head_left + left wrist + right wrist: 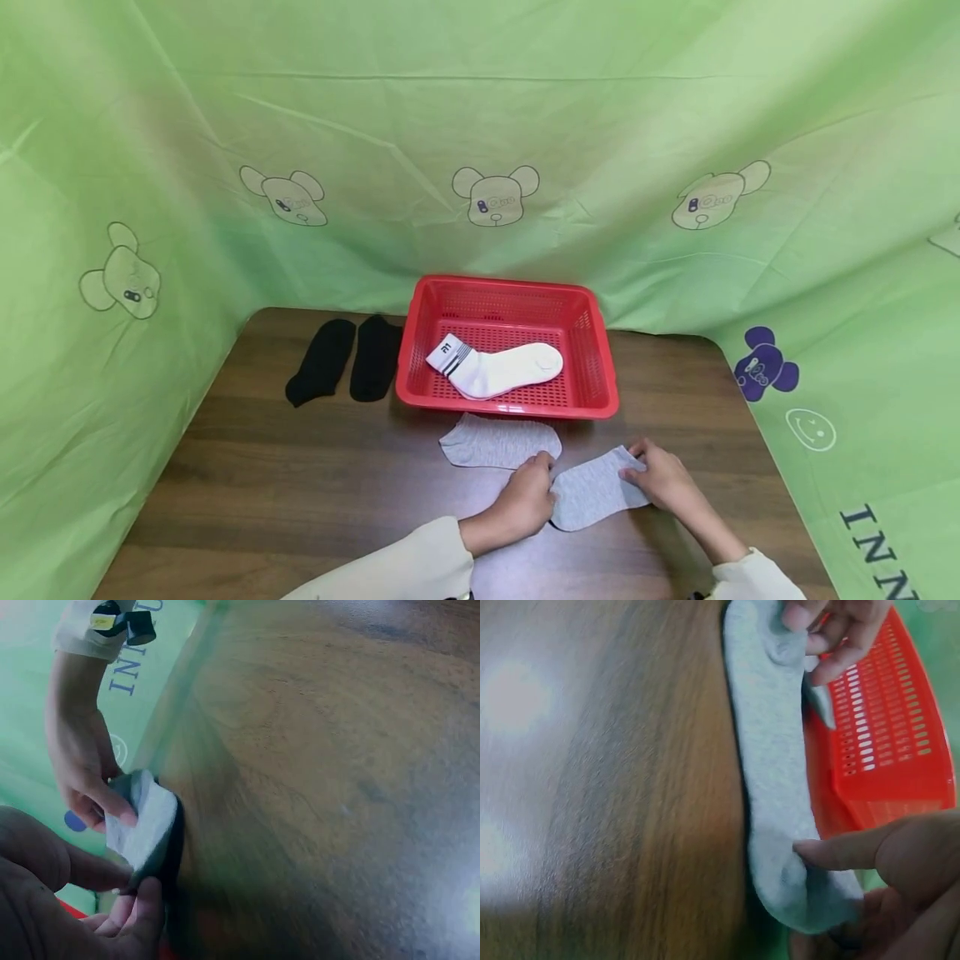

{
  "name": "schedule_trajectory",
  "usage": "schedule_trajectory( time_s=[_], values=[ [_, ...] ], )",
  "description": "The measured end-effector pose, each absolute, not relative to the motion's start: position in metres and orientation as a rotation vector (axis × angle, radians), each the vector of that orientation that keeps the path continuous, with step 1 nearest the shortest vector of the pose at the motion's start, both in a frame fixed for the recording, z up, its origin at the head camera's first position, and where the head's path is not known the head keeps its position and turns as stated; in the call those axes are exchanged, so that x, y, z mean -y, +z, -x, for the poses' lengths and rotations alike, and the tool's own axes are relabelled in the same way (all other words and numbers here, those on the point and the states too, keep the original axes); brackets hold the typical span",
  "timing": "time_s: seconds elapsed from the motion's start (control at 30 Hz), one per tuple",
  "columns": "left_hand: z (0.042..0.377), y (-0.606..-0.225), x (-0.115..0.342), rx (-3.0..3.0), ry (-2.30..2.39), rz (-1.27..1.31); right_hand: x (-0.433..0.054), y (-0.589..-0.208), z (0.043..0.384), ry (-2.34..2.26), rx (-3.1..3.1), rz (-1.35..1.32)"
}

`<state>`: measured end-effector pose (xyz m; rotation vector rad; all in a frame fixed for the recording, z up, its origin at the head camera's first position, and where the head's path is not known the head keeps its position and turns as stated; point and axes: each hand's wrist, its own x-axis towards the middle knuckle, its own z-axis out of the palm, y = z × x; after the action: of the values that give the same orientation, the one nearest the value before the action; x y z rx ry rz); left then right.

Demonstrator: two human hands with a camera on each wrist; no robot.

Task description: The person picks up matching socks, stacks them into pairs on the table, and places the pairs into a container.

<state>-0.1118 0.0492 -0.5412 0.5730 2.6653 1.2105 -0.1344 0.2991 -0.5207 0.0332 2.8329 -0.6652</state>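
1. My left hand (pixel 525 502) reaches forward and to the right over the table (pixel 300 508), thumb and fingers pinching the left end of a light grey sock (pixel 596 492).
2. My right hand (pixel 666 479) comes in from the other side, angled inward, and pinches the sock's right end between thumb and fingers. Both grips are narrow, and the sock stretches between them, in front of the right part of the red basket (pixel 517 411).
3. The head view alone gives the wider layout: a white sock (pixel 517 372) lying in the basket, two black socks (pixel 325 360) on the table to its left, and a second grey sock (pixel 495 443) just in front of it. My left fingers overlap that one's right end — whether they touch it, I cannot tell.
4. The left wrist view shows my thumb and fingertips closing on the near edge, plus a dark device (pixel 139 628) at my right cuff, which the head view barely catches.
5. The right wrist view shows my right thumb pressed on the sock's face — and folds under my left fingers, hidden from the head view.
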Motion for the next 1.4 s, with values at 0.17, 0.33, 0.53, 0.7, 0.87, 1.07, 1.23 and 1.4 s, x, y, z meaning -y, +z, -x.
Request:
schedule_trajectory(
  time_s=[0.17,0.33,0.53,0.7,0.87,1.07,1.23,1.4],
  values=[
    [0.112,-0.543,-0.038,-2.714,1.246,-0.554,-0.293,-0.512,0.128,-0.887,-2.686,-0.113],
    [0.109,-0.539,-0.015,-2.554,1.428,-0.437,-0.28,-0.507,0.115,-1.176,-2.463,-0.133],
    [0.109,-0.534,0.017,-2.48,1.494,-0.372,-0.258,-0.514,0.104,-1.318,-2.348,-0.005],
    [0.11,-0.538,0.037,-2.505,1.476,-0.295,-0.243,-0.524,0.103,-1.319,-2.379,0.088],
    [0.107,-0.541,0.047,-2.568,1.39,-0.312,-0.237,-0.532,0.103,-1.263,-2.462,0.08],
    [0.102,-0.547,0.048,-2.796,1.252,-0.505,-0.235,-0.533,0.104,-1.253,-2.496,0.064],
    [0.102,-0.549,0.047,-2.91,1.189,-0.566,-0.234,-0.533,0.104,-1.267,-2.491,0.072],
    [0.102,-0.548,0.047,-2.963,1.104,-0.575,-0.236,-0.53,0.103,-1.319,-2.438,0.079]
  ],
)
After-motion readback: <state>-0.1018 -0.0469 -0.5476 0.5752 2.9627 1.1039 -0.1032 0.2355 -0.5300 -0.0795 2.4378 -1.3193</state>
